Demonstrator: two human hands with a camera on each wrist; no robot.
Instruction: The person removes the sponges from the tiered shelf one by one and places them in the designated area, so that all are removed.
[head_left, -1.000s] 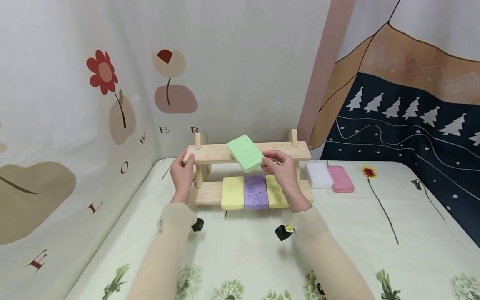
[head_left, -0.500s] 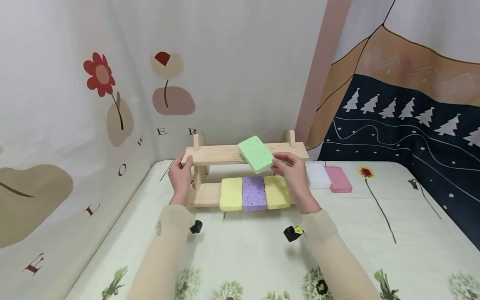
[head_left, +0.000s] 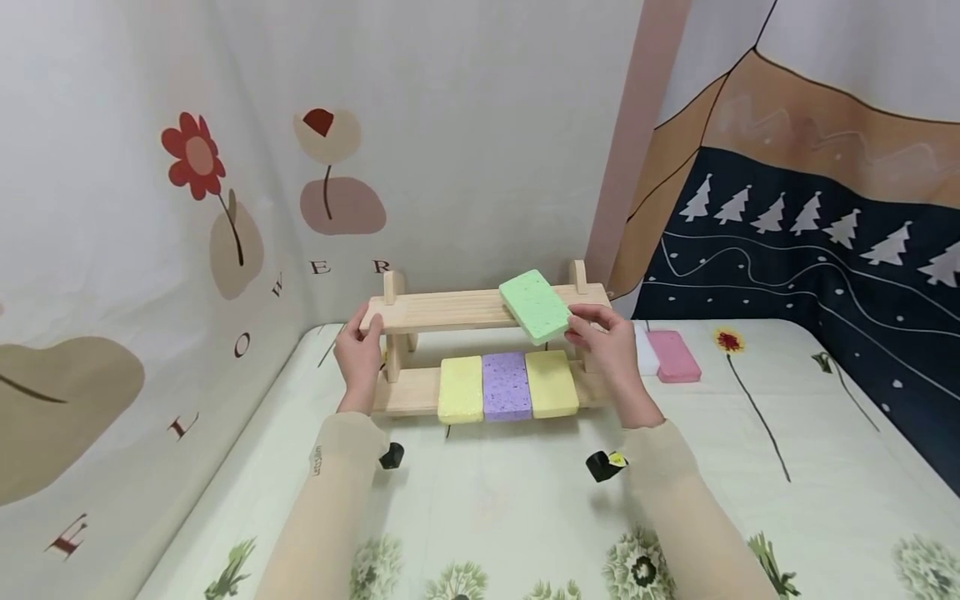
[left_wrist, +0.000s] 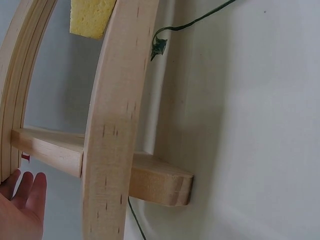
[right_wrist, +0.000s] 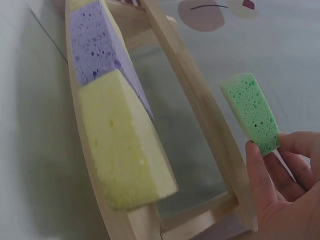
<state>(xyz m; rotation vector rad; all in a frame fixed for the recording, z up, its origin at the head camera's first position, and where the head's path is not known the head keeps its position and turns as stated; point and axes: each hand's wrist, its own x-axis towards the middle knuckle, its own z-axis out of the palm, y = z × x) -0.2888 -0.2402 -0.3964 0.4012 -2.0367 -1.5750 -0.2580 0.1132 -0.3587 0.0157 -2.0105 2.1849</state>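
Note:
A green sponge [head_left: 536,307] is pinched at its lower right corner by my right hand [head_left: 606,343]. It tilts in front of and above the right part of the two-tier wooden shelf's upper board [head_left: 450,308]; the right wrist view shows the thumb and fingers on the end of the green sponge [right_wrist: 251,111]. My left hand [head_left: 358,357] grips the left end of that upper board, thumb on its face. On the lower board [head_left: 408,390], a yellow sponge [head_left: 461,389], a purple sponge [head_left: 506,386] and another yellow sponge [head_left: 552,383] lie side by side.
Right of the shelf, a pink sponge [head_left: 673,357] lies on the flower-patterned cloth, beside a white sponge [head_left: 646,353] partly hidden by my right hand. A printed fabric wall [head_left: 465,150] stands close behind the shelf.
My right hand has carried the green sponge rightward along the upper board. My left hand keeps its grip on the shelf's left end. The view has shifted slightly.

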